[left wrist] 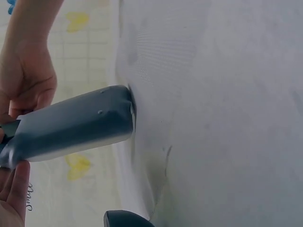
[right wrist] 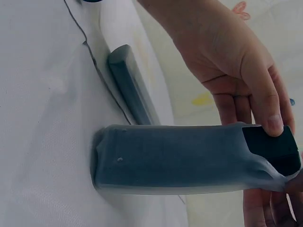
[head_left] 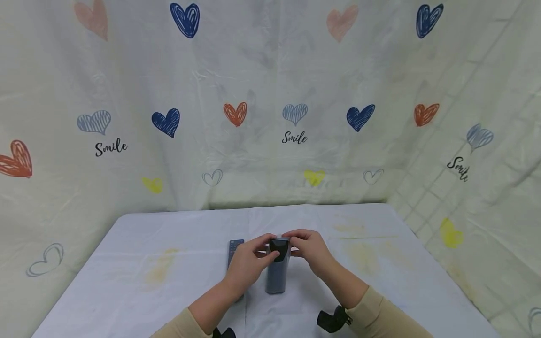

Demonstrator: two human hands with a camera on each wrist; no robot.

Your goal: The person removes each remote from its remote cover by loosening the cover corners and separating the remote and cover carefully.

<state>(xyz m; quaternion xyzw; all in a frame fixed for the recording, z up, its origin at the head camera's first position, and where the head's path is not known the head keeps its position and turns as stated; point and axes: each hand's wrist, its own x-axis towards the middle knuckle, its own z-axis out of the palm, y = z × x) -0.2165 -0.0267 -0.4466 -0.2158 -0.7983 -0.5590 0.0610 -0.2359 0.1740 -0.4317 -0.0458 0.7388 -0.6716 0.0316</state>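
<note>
A dark remote control (head_left: pixel 279 250), its bare black end showing at the top, sits inside a translucent cover (right wrist: pixel 175 158). The covered remote stands nearly upright, its lower end close to the table. My left hand (head_left: pixel 248 265) grips the upper end from the left, thumb across the black part. On the other side, my right hand (head_left: pixel 310 249) pinches the cover's upper edge between thumb and fingers. In the right wrist view the cover's mouth (right wrist: pixel 265 168) is pulled askew around the black end. Left of it, a second remote control (head_left: pixel 235 246) lies on the table, partly hidden behind my left hand and forearm.
A white cloth (head_left: pixel 169 281) with faint yellowish stains and a few creases covers the table. Behind and to the right hangs a pale curtain (head_left: pixel 262 56) printed with hearts. Black wrist devices (head_left: pixel 334 320) sit at both sleeves.
</note>
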